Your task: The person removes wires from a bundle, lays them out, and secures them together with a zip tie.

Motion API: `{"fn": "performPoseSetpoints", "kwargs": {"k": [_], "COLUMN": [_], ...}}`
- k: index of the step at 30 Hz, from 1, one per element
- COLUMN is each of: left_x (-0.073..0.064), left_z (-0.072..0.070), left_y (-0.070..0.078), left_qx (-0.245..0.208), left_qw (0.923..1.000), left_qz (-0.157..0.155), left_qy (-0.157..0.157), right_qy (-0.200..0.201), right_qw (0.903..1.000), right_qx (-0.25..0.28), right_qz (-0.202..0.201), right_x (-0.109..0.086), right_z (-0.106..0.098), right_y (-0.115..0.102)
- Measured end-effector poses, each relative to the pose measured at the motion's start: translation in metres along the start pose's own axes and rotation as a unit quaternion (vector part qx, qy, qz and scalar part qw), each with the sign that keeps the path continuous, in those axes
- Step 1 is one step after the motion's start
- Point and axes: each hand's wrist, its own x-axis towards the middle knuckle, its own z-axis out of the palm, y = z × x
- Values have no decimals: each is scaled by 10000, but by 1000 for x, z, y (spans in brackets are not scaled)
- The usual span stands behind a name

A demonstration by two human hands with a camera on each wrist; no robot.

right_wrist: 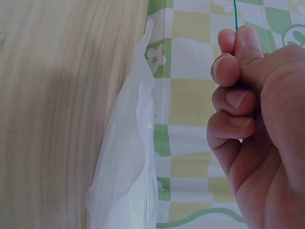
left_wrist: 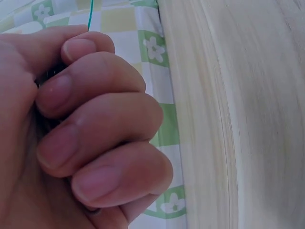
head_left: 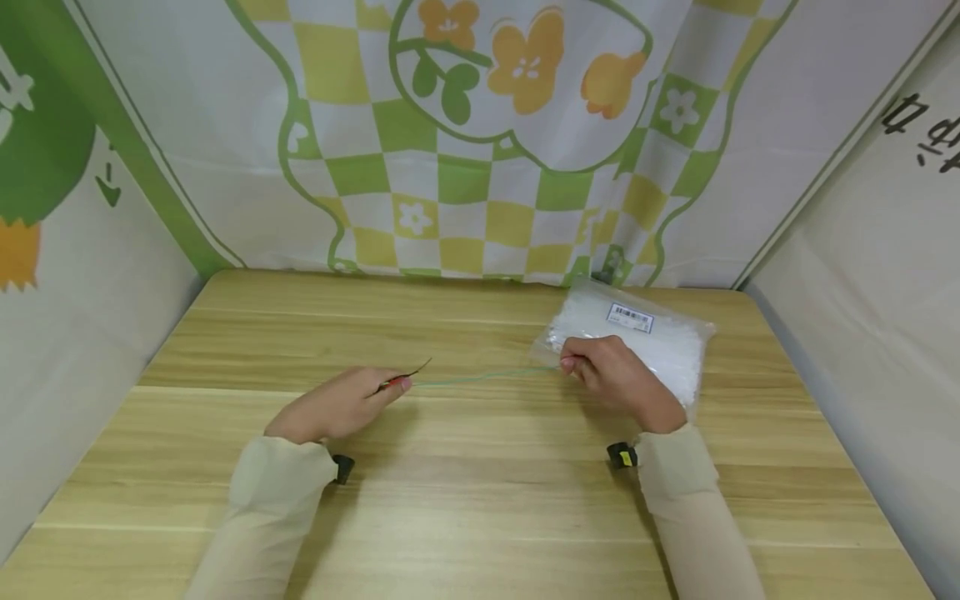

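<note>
A thin green wire (head_left: 483,377) runs nearly straight across the middle, from one hand to the other. Its left part is held by my left hand (head_left: 341,404), between thumb and forefinger, with the other fingers curled into the palm. Black and red strands (head_left: 395,381) show at those fingertips, and a dark tip pokes out up and to the right. My right hand (head_left: 618,379) pinches the far end, where a bit of red shows. In the right wrist view the green wire (right_wrist: 236,14) rises from between the thumb and finger. Both palms hide what lies inside them.
A clear plastic bag (head_left: 675,346) of whitish contents, with a barcode label (head_left: 630,317), lies behind and under the right hand's side. The wooden table (head_left: 480,500) ends at a checked curtain (head_left: 465,179) at the back, with white cloth walls on both sides.
</note>
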Motion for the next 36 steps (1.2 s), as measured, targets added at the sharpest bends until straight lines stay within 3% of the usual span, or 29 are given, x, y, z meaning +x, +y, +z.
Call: {"fn": "performPoseSetpoints", "kwargs": {"k": [12, 28, 31, 36], "left_x": [-4, -11, -14, -17], "left_z": [-7, -15, -19, -23], "left_y": [-4, -22, -26, -31], "left_qx": [-445, -1266, -1215, -710], "left_qw": [9989, 9910, 9918, 9970], "left_qz": [79, 122, 93, 138], "left_qy": [-144, -410, -374, -265], "right_qy": [-9, -173, -246, -401], "right_qw": [9996, 9995, 9989, 9973], "right_qx": [176, 210, 230, 184], "right_qz": [217, 185, 318, 589], "right_x": [-5, -7, -10, -14], "right_z": [-4, -8, -11, -12], "right_y": [10, 17, 17, 20]}}
